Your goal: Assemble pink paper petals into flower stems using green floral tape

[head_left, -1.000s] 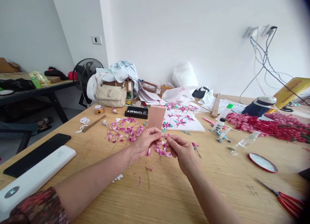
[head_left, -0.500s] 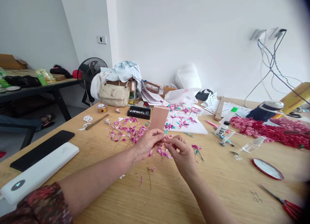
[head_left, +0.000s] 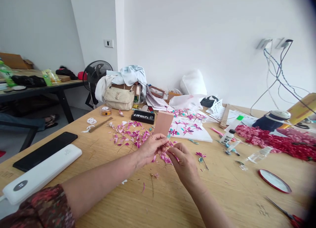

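My left hand (head_left: 154, 146) is closed in a pinch at the middle of the table, with a small pink and teal piece showing at its fingertips. Close against it, my right hand (head_left: 183, 160) also pinches something too small to make out. Loose pink petals (head_left: 133, 133) lie beyond and beside my left hand. A pinkish-tan card (head_left: 163, 122) stands behind the fingers. Past it, magenta flowers with teal leaves (head_left: 188, 129) rest on a white sheet (head_left: 206, 135). One magenta flower (head_left: 201, 154) lies to the right of my right hand.
A black phone (head_left: 46, 150) and white power bank (head_left: 44, 173) lie at left. Behind are a black tray (head_left: 142, 116) and beige bag (head_left: 119, 98). Small bottles (head_left: 227, 137), a red-rimmed dish (head_left: 275, 181), scissors (head_left: 283, 211) and red-pink flower strands (head_left: 269, 137) are at right.
The view has shifted slightly, so the table's things appear a little lower and to the right. My right hand has dropped slightly relative to my left; both remain pinched close together.
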The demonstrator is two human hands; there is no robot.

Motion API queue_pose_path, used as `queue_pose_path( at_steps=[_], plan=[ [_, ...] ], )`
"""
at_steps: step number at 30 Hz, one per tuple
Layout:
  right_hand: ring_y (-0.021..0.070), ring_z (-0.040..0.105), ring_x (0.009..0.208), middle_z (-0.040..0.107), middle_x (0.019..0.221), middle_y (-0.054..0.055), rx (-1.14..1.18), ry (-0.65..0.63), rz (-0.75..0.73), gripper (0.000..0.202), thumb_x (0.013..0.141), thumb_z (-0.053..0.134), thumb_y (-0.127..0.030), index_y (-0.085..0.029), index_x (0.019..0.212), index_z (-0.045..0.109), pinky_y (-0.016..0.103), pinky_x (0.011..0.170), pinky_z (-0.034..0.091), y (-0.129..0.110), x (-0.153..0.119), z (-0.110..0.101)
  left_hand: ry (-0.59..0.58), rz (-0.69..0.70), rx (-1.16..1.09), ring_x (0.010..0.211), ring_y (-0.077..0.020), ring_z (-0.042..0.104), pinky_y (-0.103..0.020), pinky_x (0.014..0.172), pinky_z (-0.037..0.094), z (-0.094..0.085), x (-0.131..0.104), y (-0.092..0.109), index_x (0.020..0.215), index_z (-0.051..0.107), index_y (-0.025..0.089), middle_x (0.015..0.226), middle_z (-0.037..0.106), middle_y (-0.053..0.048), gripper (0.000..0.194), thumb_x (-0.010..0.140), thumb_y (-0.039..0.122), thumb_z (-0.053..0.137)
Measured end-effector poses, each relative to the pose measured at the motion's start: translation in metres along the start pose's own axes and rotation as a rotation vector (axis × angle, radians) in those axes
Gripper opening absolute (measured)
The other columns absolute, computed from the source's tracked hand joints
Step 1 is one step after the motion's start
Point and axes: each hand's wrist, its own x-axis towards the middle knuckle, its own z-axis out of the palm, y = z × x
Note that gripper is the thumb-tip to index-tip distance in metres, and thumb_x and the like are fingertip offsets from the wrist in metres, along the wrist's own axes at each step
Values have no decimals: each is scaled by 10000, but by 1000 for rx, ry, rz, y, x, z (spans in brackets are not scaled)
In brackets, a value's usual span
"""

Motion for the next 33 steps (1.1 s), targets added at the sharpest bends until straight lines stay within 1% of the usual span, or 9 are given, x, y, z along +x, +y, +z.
queue_pose_path(
  at_steps=[3,6,10,14,16,19,22,25,33],
  plan=[
    [140,486,633,508,685,24,23,-23,41,112,798,501,-251,-197,787,598,245,563,380,-1,1,-2,20,35,59,483,-39,439,-151,434,298,0,0,2,673,519,125,594,508,23,280,640,362,665],
    [131,478,566,514,632,-2,84,-16,182,127,789,506,-293,-198,846,568,245,533,378,1,1,-2,35,60,156,489,-43,417,-166,468,313,0,0,4,672,534,125,578,479,34,280,631,368,666],
    [138,507,584,548,637,11,165,-82,273,183,802,476,-288,-201,703,602,252,534,384,10,3,-5,38,118,268,518,-50,409,-177,514,327,0,1,6,642,554,117,576,472,32,289,622,385,662],
    [227,536,869,586,936,66,90,-10,328,109,697,602,-316,-225,721,655,334,683,407,14,8,-14,29,165,376,537,-64,427,-190,535,336,0,3,6,633,568,120,580,493,26,269,644,379,639],
    [247,527,920,559,1072,80,163,24,416,215,636,655,-340,-231,821,647,348,678,412,10,10,-17,20,182,416,539,-69,435,-194,539,339,0,3,6,638,571,124,576,497,26,248,663,365,620],
    [173,569,690,622,897,74,560,-63,606,311,660,628,-398,-194,887,567,268,512,398,-1,11,-14,8,203,493,544,-78,445,-196,534,341,-1,2,4,640,567,123,571,498,22,212,692,328,590],
    [86,446,436,551,567,-25,847,-125,722,272,715,571,-429,-186,795,479,199,386,281,-9,10,-8,-27,228,536,550,-84,450,-198,532,343,0,1,1,638,563,119,573,495,15,195,714,299,565],
    [54,326,382,422,452,-88,859,-35,712,259,724,572,-417,-189,778,463,187,379,211,-8,8,-4,-81,234,551,525,-79,431,-195,508,325,3,0,-1,637,574,115,552,473,18,205,725,299,557],
    [75,350,447,419,475,-64,752,60,614,237,743,550,-395,-184,651,495,214,436,248,2,7,-5,-106,185,589,516,-76,430,-187,486,320,7,-2,1,689,658,121,546,501,9,187,715,282,568]
  ],
)
